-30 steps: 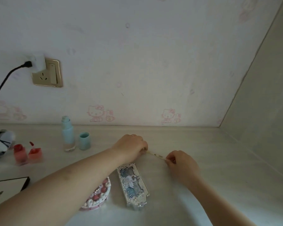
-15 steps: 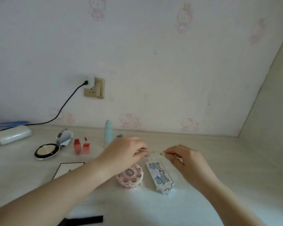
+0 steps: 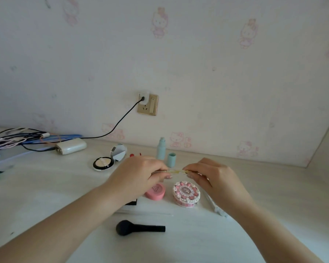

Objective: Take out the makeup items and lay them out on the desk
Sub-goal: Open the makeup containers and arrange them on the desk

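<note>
Pale desk (image 3: 46,186) against cartoon-cat wallpaper (image 3: 198,63), one gold wall socket (image 3: 148,104) with one black cable (image 3: 120,122) plugged in.

Your two hands hold one thin yellowish stick (image 3: 176,171) level above the desk, mid-frame. Left hand (image 3: 139,177): fingers curled, pinching the stick's left end. Right hand (image 3: 215,177): thumb and forefinger pinching the right end, other fingers curled under.

Versus half a second ago: view has pulled back and shifted left, so more of the desk shows. Pink round case (image 3: 155,191) and black brush (image 3: 140,227) are now in view; they weren't before. The silver-blue case that sat right of the frilly box is now mostly hidden behind your right wrist, only an edge (image 3: 217,208) showing. Your grip on the stick is unchanged, both ends still pinched.

Count on desk:
- 1 open powder compact (image 3: 104,162), mirror up
- 1 teal bottle (image 3: 161,151), 1 teal cap (image 3: 171,160) just beside it
- red items (image 3: 135,154) behind your left hand, number can't tell
- 1 pink-white frilly round box (image 3: 186,193), just right of the pink case
- 1 white card with black corner (image 3: 131,203), partly under your left arm
- 1 white power bank (image 3: 71,146), far left, next to a tangle of cables (image 3: 17,138)
</note>
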### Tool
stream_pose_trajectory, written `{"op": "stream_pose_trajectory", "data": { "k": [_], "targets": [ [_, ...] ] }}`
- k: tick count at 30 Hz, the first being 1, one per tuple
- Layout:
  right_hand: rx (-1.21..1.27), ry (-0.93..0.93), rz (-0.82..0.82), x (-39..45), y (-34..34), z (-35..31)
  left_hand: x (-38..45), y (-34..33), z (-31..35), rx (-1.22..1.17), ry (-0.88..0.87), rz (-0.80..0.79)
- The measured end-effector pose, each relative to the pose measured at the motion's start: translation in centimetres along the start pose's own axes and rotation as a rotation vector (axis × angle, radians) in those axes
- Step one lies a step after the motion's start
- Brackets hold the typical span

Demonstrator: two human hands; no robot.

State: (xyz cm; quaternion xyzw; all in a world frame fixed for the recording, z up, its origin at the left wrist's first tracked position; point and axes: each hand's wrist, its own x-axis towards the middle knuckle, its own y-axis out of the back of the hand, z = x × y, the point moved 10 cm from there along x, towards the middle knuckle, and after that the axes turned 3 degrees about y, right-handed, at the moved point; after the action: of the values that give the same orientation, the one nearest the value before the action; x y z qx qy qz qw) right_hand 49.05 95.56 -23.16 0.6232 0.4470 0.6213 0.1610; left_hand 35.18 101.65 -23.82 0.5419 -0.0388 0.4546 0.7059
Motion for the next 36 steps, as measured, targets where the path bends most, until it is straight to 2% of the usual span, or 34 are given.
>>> {"op": "stream_pose_trajectory", "data": {
  "k": [4,8,13,16,21,25,29,36],
  "targets": [
    [-0.023,0.06,0.023,0.4,0.2,-1.4,-1.1,1.3,-0.6,0.007,0.036,-0.001],
    [-0.002,-0.061,0.088,-1.0,2.1,1.8,-3.1,5.1,-4.9,-0.013,0.175,0.082],
    [0.043,-0.085,0.076,-1.8,1.2,2.1,-4.7,4.8,-5.5,-0.068,0.159,0.062],
    [0.074,-0.106,0.021,-2.4,-0.6,2.2,-4.9,2.5,-4.6,-0.077,0.133,-0.004],
    [0.093,-0.256,-0.149,-5.3,-3.9,4.5,-5.4,-2.7,-3.3,-0.091,0.116,-0.164],
    [0.107,-0.334,-0.174,-7.5,-5.4,5.7,-5.3,-4.9,-3.2,-0.045,0.203,-0.168],
    [0.191,-0.403,-0.214,-8.7,-7.4,5.2,-5.4,-6.0,-4.2,0.037,0.192,-0.196],
    [0.267,-0.343,-0.311,-7.1,-11.2,1.9,-7.9,-5.0,-7.8,0.031,0.293,-0.229]
  ]
}}
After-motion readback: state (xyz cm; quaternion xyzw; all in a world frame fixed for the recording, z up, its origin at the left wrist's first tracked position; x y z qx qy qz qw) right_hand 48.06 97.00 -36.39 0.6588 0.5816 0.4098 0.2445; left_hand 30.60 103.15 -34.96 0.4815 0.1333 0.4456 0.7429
